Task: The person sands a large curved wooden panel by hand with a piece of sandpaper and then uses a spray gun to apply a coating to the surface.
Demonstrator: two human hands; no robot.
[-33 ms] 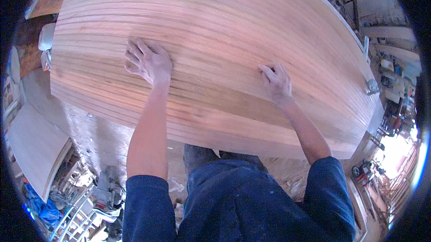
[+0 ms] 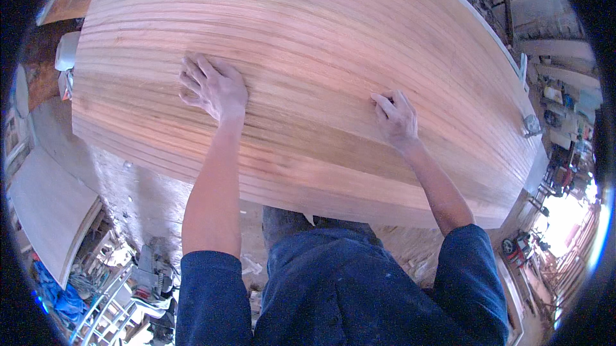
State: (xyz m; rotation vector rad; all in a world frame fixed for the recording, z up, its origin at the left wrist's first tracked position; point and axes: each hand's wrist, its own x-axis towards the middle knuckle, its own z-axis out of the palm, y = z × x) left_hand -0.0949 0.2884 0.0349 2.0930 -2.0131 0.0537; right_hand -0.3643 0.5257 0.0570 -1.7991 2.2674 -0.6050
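Note:
A broad wooden panel [image 2: 295,32] with pale pinkish planks and streaky grain fills most of the view. My left hand [image 2: 212,86] lies on it left of centre, fingers spread and dusty, with nothing held. To the right, my right hand [image 2: 396,115] rests on the same surface with its fingers curled, thumb near the index finger; whether something small is under the fingertips I cannot make out. Near the panel's right edge sits a small grey object [image 2: 532,125], too small to identify.
A pale sheet [image 2: 51,205] leans at the lower left above a blue tarp [image 2: 61,291] and a metal ladder-like frame [image 2: 102,304]. A white container [image 2: 66,51] is beyond the panel's left end. Cluttered tools and timber line the right, beside a bright opening [image 2: 564,221].

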